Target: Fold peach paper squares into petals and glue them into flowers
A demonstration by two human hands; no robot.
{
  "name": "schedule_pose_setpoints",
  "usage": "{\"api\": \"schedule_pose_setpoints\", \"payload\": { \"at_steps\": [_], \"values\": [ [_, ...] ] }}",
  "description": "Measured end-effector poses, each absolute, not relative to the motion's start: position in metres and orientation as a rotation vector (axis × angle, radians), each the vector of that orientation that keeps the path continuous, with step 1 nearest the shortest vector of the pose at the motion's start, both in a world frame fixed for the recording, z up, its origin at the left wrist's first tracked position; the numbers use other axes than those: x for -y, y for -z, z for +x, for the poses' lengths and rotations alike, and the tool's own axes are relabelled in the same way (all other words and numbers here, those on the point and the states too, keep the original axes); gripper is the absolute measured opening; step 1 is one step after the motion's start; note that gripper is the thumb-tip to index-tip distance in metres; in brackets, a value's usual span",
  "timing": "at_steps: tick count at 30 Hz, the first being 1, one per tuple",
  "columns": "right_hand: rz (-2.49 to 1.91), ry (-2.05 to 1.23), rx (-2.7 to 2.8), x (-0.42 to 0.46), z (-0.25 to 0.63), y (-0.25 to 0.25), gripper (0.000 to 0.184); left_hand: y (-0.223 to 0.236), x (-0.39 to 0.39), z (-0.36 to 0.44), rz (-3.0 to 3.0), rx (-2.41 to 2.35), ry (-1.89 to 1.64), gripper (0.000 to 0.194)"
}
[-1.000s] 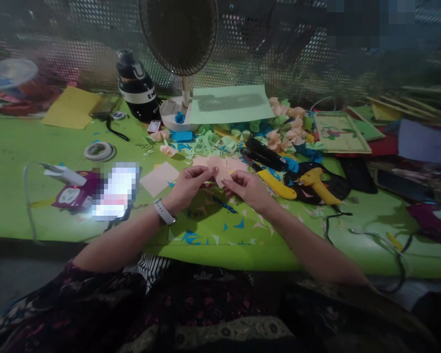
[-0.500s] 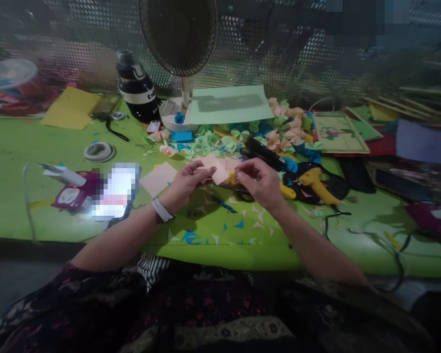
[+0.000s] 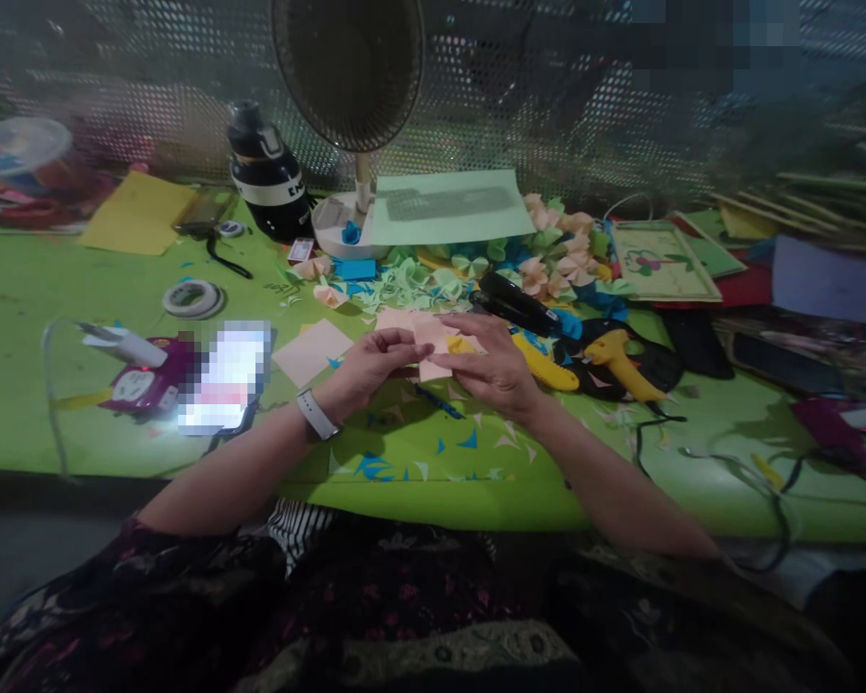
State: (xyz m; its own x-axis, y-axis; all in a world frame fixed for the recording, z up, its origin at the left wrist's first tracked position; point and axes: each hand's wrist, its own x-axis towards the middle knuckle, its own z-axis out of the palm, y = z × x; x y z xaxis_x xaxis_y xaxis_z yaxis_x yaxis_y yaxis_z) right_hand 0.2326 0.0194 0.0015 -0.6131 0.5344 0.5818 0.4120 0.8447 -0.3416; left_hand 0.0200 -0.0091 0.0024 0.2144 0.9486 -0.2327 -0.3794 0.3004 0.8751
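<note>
A small piece of pink paper [image 3: 435, 366] is held up in front of me above the green table. My left hand [image 3: 375, 368] pinches its left side between thumb and fingers; a white-banded watch is on that wrist. From the other side, my right hand [image 3: 501, 371] has its thumb across the paper, with the fingers reaching behind it. More pink paper [image 3: 396, 320] lies just beyond my hands, and a pink square [image 3: 313, 351] rests left of my left hand. A yellow-handled tool [image 3: 548, 366] lies right of my right hand, partly covered by it.
Paper flowers [image 3: 577, 255] are heaped behind, near a black stapler [image 3: 516, 303] and a yellow glue gun [image 3: 624, 364]. A lit phone [image 3: 227, 375], tape roll [image 3: 193, 298], bottle [image 3: 270, 183] and fan [image 3: 347, 72] stand or lie leftward. Blue scraps [image 3: 373, 468] litter the front.
My right hand has moved left, from beside the paper onto its right edge. The pink paper has turned more upright between my hands, while my left hand keeps its pinch.
</note>
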Motion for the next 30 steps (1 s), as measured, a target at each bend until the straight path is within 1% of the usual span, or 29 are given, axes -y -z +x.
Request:
{"api": "schedule_pose_setpoints", "payload": {
  "at_steps": [4, 10, 13, 16, 22, 30],
  "values": [
    [-0.624, -0.272, 2.246, -0.018, 0.231, -0.001, 0.019, -0.002, 0.01, 0.023, 0.827, -0.88, -1.078, 0.029],
    [-0.778, -0.55, 1.992, -0.006, 0.218, 0.0, 0.011, 0.002, 0.009, 0.021, 0.983, -0.821, -1.089, 0.033],
    [-0.824, -0.684, 1.855, 0.0, 0.212, 0.004, 0.014, 0.002, 0.011, 0.022, 1.093, -0.81, -1.059, 0.033],
    [-0.893, -0.729, 1.748, 0.003, 0.209, 0.008, 0.02, 0.002, 0.014, 0.023, 1.146, -0.802, -1.053, 0.03],
    [-1.006, -0.915, 1.672, 0.005, 0.206, 0.006, 0.032, 0.004, 0.018, 0.023, 1.231, -0.765, -1.004, 0.025],
    [-1.01, -0.831, 1.707, 0.008, 0.206, 0.002, 0.029, -0.002, 0.023, 0.024, 1.228, -0.772, -1.015, 0.028]
  ]
}}
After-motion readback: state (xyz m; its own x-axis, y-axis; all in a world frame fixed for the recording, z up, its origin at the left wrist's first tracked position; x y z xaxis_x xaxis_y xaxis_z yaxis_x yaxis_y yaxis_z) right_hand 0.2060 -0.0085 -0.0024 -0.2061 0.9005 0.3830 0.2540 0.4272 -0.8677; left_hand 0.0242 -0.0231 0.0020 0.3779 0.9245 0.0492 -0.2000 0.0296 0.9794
